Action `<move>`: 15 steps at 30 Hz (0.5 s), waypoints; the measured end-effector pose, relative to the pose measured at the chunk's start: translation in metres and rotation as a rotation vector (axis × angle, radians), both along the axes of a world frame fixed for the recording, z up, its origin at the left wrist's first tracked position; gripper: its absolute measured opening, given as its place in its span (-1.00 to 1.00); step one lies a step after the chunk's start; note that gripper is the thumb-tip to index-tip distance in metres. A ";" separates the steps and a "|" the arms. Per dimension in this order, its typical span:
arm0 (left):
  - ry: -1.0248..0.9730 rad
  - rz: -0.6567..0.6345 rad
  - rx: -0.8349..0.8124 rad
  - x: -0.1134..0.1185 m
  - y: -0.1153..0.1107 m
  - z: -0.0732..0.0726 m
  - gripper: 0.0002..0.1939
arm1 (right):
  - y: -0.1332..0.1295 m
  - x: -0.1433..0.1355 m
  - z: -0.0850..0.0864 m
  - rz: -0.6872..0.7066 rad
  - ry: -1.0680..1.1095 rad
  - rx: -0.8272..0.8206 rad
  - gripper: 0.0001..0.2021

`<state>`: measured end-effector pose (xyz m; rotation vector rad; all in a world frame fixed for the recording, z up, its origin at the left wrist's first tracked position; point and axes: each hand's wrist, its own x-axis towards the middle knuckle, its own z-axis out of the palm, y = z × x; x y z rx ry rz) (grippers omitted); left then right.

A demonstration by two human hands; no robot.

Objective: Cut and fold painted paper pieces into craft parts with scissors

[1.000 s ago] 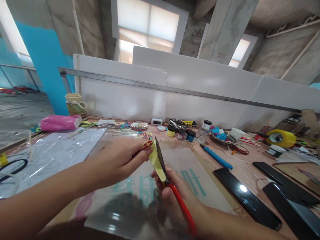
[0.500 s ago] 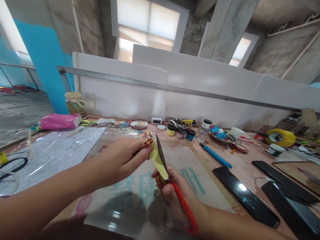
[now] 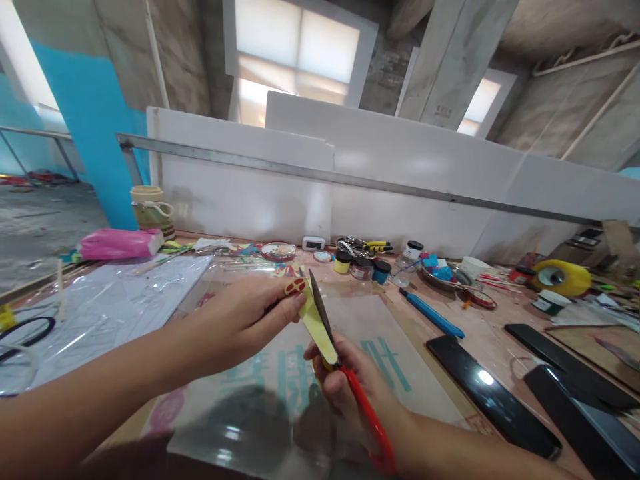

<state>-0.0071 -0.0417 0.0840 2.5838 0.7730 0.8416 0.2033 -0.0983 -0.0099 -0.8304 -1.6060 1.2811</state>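
Note:
My left hand [image 3: 257, 313] pinches the upper end of a pale yellow strip [image 3: 319, 328] between thumb and fingers. A red-and-cream patterned piece [image 3: 295, 285] shows at those fingertips. My right hand [image 3: 345, 380] is wrapped round scissors [image 3: 367, 413] with red handles and dark blades pointing up and away. The blades lie along the right edge of the strip, whose lower end reaches the scissors' pivot. Whether the blades are cutting into it I cannot tell. Below both hands lies a clear plastic sheet [image 3: 350, 313] over green lettering.
Paint jars [image 3: 343, 262], a white digital clock [image 3: 313, 243] and a metal bowl [image 3: 440, 277] line the back. To the right lie a blue cutter [image 3: 433, 312], dark slabs [image 3: 493, 393] and a yellow tape roll [image 3: 561, 277]. A pink pack [image 3: 120, 245] and plastic-covered papers [image 3: 115, 307] are left.
The scissor blades have shifted very slightly left against the yellow strip. Both hands keep their grip in nearly the same place.

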 end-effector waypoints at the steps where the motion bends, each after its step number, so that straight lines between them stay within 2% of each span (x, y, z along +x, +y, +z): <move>1: -0.002 -0.001 -0.009 0.000 0.000 0.000 -0.61 | 0.000 0.000 0.000 0.005 0.006 0.004 -0.36; 15: -0.017 -0.007 -0.108 -0.001 -0.002 0.003 -0.58 | 0.002 -0.003 0.002 -0.019 0.037 0.004 -0.40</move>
